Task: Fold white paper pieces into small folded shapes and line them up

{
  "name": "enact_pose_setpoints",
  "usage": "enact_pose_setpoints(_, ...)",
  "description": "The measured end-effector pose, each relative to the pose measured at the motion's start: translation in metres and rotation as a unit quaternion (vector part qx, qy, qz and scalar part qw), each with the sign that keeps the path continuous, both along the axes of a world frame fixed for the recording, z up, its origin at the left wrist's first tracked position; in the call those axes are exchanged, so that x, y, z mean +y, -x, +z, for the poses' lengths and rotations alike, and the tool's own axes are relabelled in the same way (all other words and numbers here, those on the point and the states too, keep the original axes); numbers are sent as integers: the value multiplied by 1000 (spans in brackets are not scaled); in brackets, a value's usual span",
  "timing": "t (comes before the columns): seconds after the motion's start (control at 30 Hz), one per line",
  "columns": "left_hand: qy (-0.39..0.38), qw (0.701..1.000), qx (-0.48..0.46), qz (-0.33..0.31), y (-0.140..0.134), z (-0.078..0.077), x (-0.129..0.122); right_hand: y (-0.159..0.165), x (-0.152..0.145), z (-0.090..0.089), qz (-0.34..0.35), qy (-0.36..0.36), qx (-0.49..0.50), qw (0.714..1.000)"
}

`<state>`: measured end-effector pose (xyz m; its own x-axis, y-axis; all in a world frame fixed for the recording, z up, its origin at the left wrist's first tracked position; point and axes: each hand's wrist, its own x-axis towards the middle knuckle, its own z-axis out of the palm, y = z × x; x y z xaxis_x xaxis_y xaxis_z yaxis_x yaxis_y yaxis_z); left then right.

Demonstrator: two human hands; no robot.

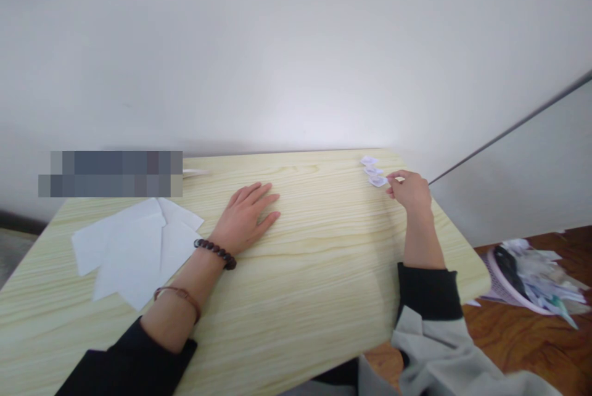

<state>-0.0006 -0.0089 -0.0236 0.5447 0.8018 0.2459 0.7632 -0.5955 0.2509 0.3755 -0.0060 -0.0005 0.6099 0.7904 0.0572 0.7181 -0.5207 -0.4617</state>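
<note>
At the far right of the table, three small folded white papers sit in a short row, boat-like in outline. My right hand [411, 191] pinches the right tip of the nearest folded paper [377, 181], its fingers closed. Just behind it are the middle folded paper [372, 170] and the farthest folded paper [369, 161]. My left hand [245, 214] lies flat on the wooden tabletop [305, 272], fingers spread and holding nothing. Left of that wrist, several white paper sheets [132, 251] overlap in a loose fan.
A white wall [287, 63] runs along the table's back edge. A pixelated block covers the back left, with a thin white item [195, 172] sticking out beside it. On the floor at right stands a pink basket [502, 288] heaped with paper and plastic waste.
</note>
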Motion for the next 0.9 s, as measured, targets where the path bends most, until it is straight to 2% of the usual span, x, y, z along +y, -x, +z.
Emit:
enact_pose_setpoints(0.27,1,1000,8,-1,0,0,-1,4,-1,2,-16,-4,9,1000)
enact_pose_setpoints(0.47,-1,1000,1,0,0,1,-1,11,1,4,24,-35,-1,999)
enact_pose_setpoints(0.6,0,1000,-1,-1,1,0,-1,33,3,9,92,-70,2,993)
enact_pose_setpoints(0.7,0,1000,-2,-2,2,1,-1,61,4,9,172,-84,23,981)
enact_pose_setpoints(0.83,-8,1000,15,3,-2,2,-5,109,3,-1,276,-90,-3,957)
enact_pose_setpoints(0.9,-10,999,25,17,-6,4,-11,134,0,-7,345,-80,-15,935)
